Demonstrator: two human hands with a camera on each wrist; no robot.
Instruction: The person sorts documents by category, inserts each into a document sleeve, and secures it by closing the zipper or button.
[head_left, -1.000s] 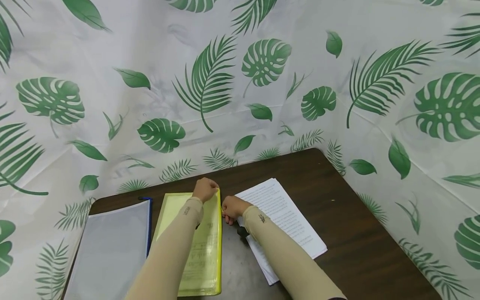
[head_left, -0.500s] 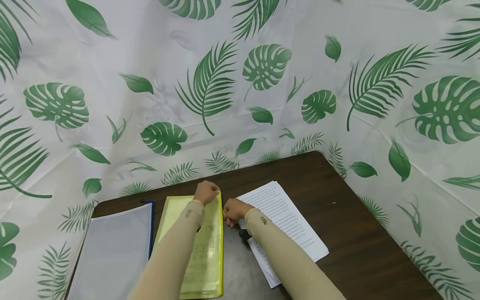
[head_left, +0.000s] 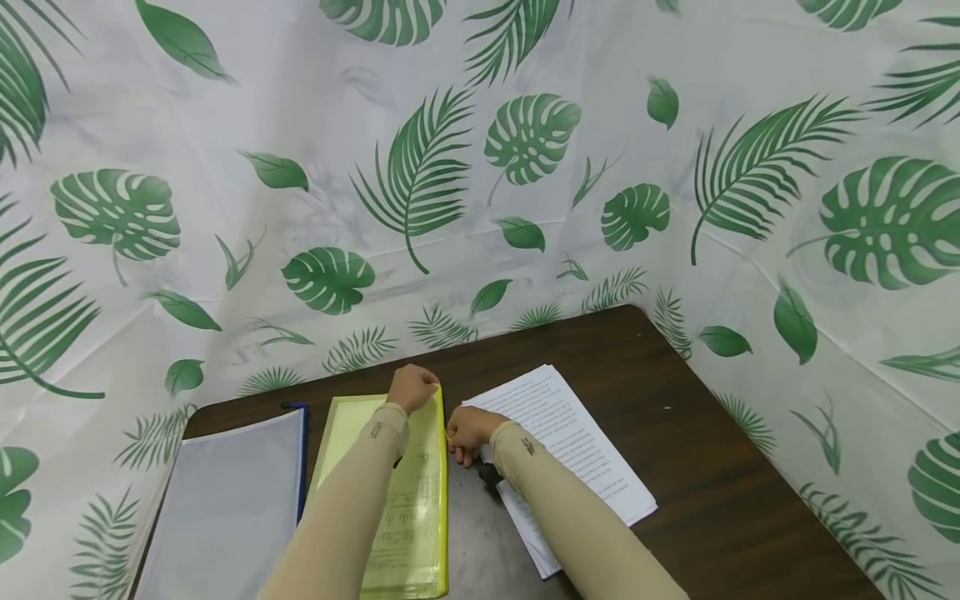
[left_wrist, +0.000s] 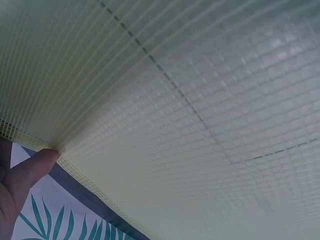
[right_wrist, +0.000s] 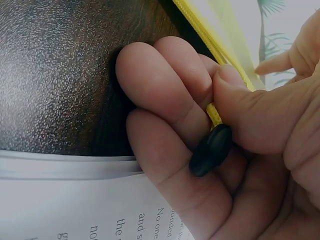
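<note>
Zipper pull (right_wrist: 214,149) pinched in right hand (head_left: 467,431); left hand (head_left: 411,387) grips yellow mesh pouch (head_left: 408,508) corner; keep pouch edge taut, pull straight.

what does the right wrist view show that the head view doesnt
Only the right wrist view shows the black zipper pull pinched between thumb and fingers. Only the head view shows the left hand holding the pouch's far corner, the grey pouch and the leaf-print backdrop. Both show the right hand, the yellow mesh pouch, the printed sheets and the dark table.
</note>
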